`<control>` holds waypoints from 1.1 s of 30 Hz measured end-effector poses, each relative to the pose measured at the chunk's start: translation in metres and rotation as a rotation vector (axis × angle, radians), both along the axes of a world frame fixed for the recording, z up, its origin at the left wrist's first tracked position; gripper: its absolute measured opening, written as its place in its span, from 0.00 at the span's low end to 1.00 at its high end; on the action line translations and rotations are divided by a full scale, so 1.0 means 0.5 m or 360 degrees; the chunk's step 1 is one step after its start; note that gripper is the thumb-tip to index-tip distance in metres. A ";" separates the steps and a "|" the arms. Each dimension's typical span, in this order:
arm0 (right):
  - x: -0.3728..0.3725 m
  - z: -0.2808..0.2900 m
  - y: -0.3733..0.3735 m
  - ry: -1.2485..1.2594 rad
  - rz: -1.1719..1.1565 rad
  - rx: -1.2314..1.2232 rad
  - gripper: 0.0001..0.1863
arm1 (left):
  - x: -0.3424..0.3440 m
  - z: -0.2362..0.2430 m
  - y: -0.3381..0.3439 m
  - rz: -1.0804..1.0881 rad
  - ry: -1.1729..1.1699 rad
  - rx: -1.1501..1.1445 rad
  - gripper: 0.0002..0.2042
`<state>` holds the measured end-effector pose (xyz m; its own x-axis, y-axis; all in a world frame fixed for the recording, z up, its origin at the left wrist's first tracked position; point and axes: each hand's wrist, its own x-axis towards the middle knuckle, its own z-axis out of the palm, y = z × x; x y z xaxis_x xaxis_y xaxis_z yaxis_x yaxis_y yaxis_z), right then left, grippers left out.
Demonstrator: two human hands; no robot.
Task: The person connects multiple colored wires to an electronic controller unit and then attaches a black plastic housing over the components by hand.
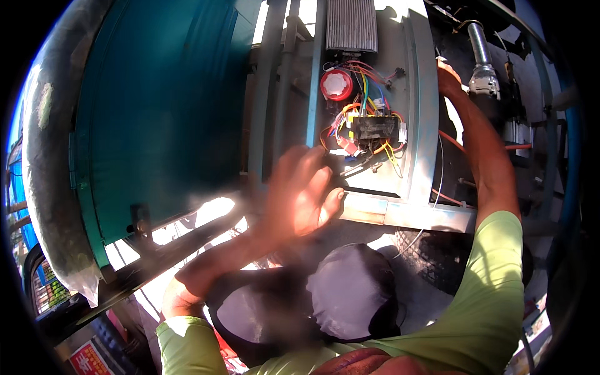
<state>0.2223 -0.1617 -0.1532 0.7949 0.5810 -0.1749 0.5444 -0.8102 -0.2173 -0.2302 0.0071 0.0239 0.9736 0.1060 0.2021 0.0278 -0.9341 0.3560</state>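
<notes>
My left hand (pixel 303 190) is blurred, its loosely bent fingers apart and seemingly empty, at the lower-left edge of a metal compartment (pixel 394 50). Just above it sit a tangle of coloured wires (pixel 344 119), a black module (pixel 375 128) and a red round part with a pale cap (pixel 336 85). A ribbed metal housing (pixel 351 25) is at the compartment's top. My right hand (pixel 451 84) reaches along the outside of the compartment's right rail (pixel 424 112); its fingertips are hidden at the rail, so I cannot tell what they hold.
A teal panel (pixel 162 112) with a silver padded edge (pixel 53 162) fills the left. A black bar (pixel 150 275) runs below it. A steel crossbar (pixel 431 215) crosses above my dark-clad knees (pixel 350 287). A metal shaft (pixel 481 56) and a tyre (pixel 425 262) are at the right.
</notes>
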 end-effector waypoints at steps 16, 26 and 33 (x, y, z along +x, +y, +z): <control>-0.006 0.401 -0.171 0.0620 -0.1094 0.1943 0.29 | -0.022 -0.032 -0.004 0.0035 -0.0286 -0.0127 0.15; -0.229 0.493 -0.130 0.1700 -0.0632 0.2399 0.27 | -0.032 -0.033 0.009 0.0001 -0.0347 -0.0249 0.20; -0.420 0.476 -0.003 0.2114 -0.0468 0.2381 0.23 | -0.002 -0.027 0.037 0.0401 -0.0223 -0.1410 0.34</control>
<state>0.0124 -0.1629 0.0847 0.6832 0.6980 -0.2146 -0.5759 0.3343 -0.7461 -0.2313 0.0258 0.0103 0.8738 0.4826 0.0601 0.0958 -0.2920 0.9516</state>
